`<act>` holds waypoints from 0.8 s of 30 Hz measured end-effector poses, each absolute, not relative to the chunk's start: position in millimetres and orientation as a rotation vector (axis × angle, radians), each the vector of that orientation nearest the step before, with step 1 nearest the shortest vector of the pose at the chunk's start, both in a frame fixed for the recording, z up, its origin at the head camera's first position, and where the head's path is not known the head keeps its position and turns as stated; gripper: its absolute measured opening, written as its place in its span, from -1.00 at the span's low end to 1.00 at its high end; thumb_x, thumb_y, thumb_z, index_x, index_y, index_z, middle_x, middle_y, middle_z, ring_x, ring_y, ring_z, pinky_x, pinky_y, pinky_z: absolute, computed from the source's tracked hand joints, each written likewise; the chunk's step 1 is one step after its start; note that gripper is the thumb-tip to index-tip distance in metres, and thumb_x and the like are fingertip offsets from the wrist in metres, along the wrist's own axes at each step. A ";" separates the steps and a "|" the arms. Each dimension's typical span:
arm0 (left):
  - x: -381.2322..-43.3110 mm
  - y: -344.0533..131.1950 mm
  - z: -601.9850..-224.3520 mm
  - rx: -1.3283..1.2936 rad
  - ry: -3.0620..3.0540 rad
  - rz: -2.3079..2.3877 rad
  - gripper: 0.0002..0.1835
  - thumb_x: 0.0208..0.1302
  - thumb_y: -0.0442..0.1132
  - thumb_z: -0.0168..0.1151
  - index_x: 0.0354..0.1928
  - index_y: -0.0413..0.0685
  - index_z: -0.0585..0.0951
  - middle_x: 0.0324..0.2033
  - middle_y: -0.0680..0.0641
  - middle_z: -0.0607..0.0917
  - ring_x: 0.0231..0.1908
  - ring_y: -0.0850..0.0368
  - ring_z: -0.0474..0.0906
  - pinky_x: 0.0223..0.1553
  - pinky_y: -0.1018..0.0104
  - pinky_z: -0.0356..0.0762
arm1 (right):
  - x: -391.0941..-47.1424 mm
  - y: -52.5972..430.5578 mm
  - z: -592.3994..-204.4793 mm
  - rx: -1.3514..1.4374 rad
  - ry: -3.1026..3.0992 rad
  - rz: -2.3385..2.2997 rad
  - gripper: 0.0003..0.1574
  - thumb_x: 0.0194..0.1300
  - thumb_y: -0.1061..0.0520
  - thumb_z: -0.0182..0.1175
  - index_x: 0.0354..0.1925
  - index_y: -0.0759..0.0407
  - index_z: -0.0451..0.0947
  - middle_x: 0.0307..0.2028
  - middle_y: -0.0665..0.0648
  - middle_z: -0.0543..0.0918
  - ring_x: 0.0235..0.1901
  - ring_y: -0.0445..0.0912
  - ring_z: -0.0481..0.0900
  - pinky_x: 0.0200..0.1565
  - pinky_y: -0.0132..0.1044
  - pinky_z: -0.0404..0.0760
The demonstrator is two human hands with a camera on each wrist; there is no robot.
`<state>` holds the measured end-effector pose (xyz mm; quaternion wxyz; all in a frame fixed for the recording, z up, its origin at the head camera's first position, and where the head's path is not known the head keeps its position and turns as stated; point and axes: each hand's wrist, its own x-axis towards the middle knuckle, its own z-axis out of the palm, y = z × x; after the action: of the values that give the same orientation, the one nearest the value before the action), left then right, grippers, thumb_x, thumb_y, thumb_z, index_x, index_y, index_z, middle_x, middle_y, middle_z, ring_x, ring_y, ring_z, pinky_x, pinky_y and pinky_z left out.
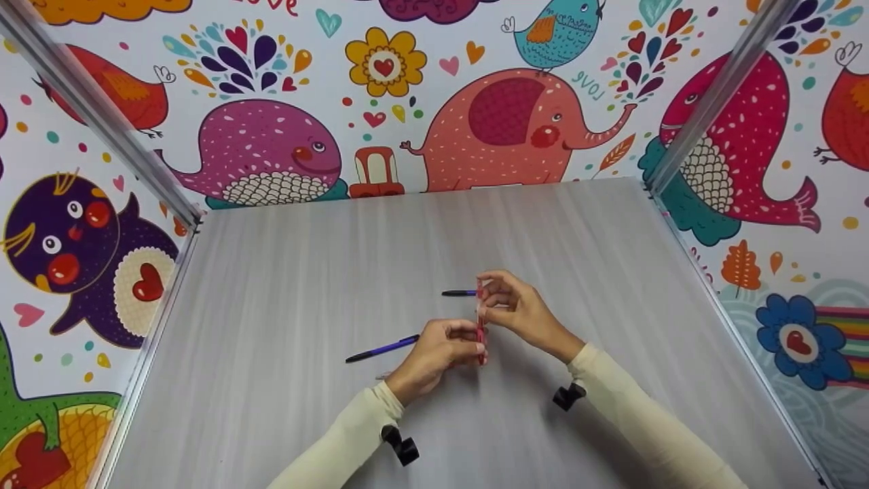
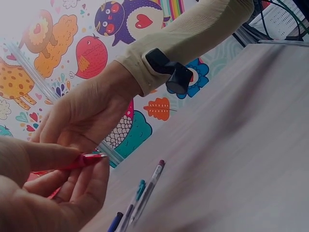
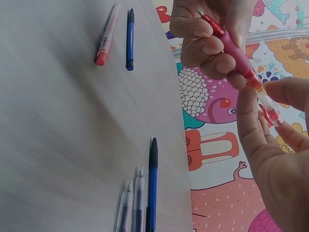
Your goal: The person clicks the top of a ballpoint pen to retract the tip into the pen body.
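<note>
A red pen (image 3: 235,53) with a pink-red grip is held upright between both hands over the table. My left hand (image 1: 438,353) grips its lower part, fingers curled round the red section near the point. At the clear upper barrel and red clip, my right hand (image 1: 526,312) holds the pen between thumb and fingers. The left wrist view shows the pen's red tip section (image 2: 84,160) between the left thumb and fingers. A blue pen with a black end (image 1: 381,348) lies left of the left hand, and another dark blue pen (image 1: 459,293) lies partly hidden behind the right fingers.
In the right wrist view, a clear pen with a red end (image 3: 107,36) lies beside a blue pen (image 3: 130,41). Clear pens (image 3: 139,198) lie by a longer blue one (image 3: 153,179). Printed walls with metal posts (image 1: 102,109) border the table (image 1: 271,272).
</note>
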<state>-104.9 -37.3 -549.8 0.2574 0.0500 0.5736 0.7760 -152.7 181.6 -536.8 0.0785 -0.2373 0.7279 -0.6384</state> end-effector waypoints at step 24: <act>-105.7 -41.8 -554.7 0.116 1.566 2.094 -0.69 0.32 -0.54 0.39 0.09 -0.43 0.70 -0.16 -0.21 0.79 -0.24 0.05 0.81 -0.05 0.13 0.81 | -152.0 180.6 -541.5 -0.714 2.193 -1.882 -0.18 0.50 0.32 0.40 0.60 0.24 0.34 0.07 0.46 0.63 -0.03 0.04 0.77 -0.02 -0.13 0.81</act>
<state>-105.7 -41.8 -554.7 0.2592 0.0429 0.5780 0.7726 -152.0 180.6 -541.5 0.0822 -0.2391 0.7343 -0.6300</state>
